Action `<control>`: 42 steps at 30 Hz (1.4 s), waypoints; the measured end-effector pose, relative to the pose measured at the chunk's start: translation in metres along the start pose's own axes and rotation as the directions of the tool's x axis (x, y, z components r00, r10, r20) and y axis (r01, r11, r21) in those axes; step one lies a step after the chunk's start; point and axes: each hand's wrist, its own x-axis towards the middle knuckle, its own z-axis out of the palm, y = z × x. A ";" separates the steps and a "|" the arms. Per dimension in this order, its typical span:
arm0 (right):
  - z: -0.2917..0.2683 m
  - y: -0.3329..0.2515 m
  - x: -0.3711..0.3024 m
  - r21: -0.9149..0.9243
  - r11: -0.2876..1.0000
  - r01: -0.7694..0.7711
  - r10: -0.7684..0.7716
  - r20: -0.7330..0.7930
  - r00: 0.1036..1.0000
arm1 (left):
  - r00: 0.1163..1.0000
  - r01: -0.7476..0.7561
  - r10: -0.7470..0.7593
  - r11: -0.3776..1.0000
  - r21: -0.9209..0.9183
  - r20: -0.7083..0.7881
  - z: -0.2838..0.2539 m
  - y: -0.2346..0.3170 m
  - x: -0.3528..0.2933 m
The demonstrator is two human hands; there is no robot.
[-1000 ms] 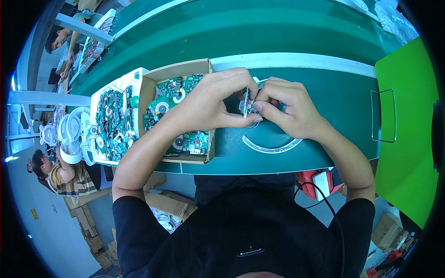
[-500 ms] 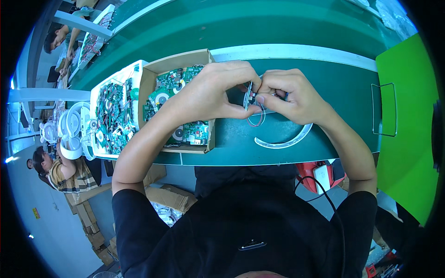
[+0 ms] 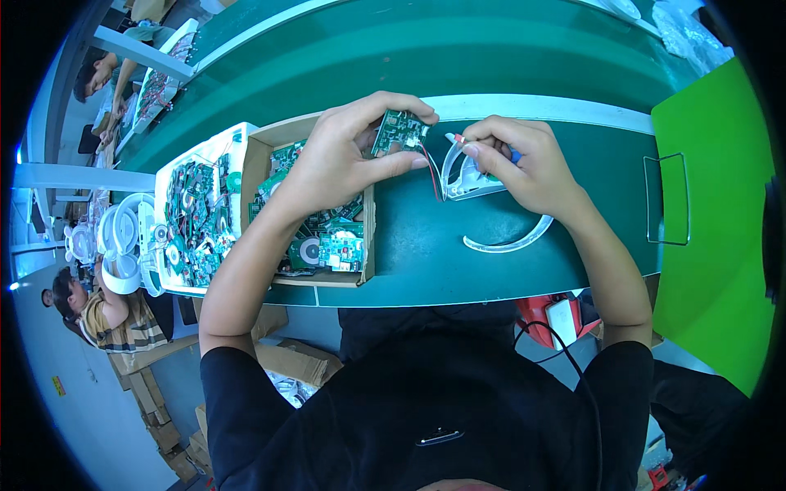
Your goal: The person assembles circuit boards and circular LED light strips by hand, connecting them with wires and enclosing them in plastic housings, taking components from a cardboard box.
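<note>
Over the box on the bench, my left hand [image 3: 340,155] grips a green circuit board [image 3: 399,133] between fingers and thumb, its component side showing. Thin red and dark wires [image 3: 434,176] hang from the board's right edge. To the right, the closed fingers of my right hand [image 3: 524,159] pinch a small white piece with a red end [image 3: 459,139], too small to name. Below those fingers is a whitish plastic part [image 3: 473,182] with a clear curved rim, partly hidden by the hand. A loose clear curved strip [image 3: 509,243] lies on the bench nearer me.
A cardboard box [image 3: 369,245] of circuit boards stands under my left forearm, beside a white tray [image 3: 246,176] of more boards. White round plastic parts [image 3: 123,233] are stacked farther left. A green panel [image 3: 712,229] with a wire handle borders the right. Two people work at the left.
My hands were together around the board, which stood edge-on. They have drawn apart, and the board has moved left and turned its face up. The wires and whitish part now show between them.
</note>
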 end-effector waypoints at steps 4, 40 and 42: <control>0.009 -0.004 -0.002 0.026 1.000 0.002 0.000 -0.085 0.996 | 0.996 -0.064 0.064 0.998 0.015 -0.056 0.006 -0.006 0.002; 0.031 -0.009 -0.003 -0.308 0.914 0.264 -0.313 -0.123 0.942 | 0.978 -0.117 0.203 0.717 0.687 -0.045 0.044 0.002 -0.012; 0.031 -0.010 -0.003 -0.283 0.930 0.234 -0.270 -0.095 0.958 | 0.976 -0.150 0.218 0.700 0.698 -0.009 0.044 0.001 -0.013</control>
